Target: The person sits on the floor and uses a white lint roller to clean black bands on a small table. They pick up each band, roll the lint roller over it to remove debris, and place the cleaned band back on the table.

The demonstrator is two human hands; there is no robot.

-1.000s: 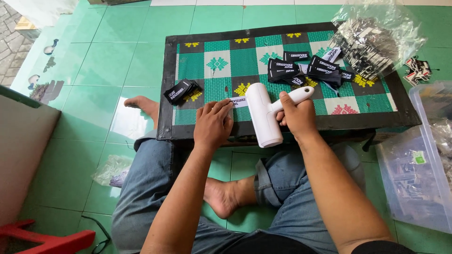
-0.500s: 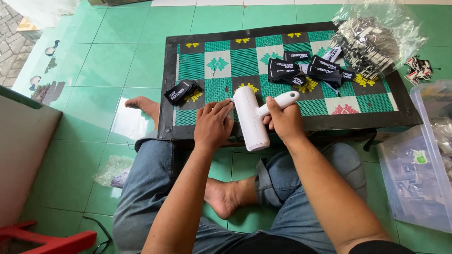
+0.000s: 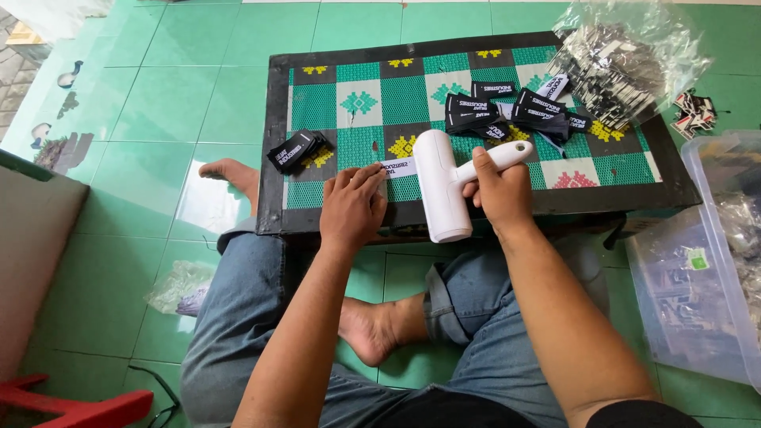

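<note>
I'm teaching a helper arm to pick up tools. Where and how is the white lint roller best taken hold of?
Judging by its shape, grip the slim handle, coming from the right, where it sticks out up and away from the fat drum. The right hand already wraps it there. The drum looks too wide to close around, and its surface is probably sticky. The left hand presses a white label beside it.

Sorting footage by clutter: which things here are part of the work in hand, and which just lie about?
In hand:
left hand pressing the white label
right hand holding the white roller

Lying about:
black labels
small black stack
crinkled bag
plastic tub
</note>
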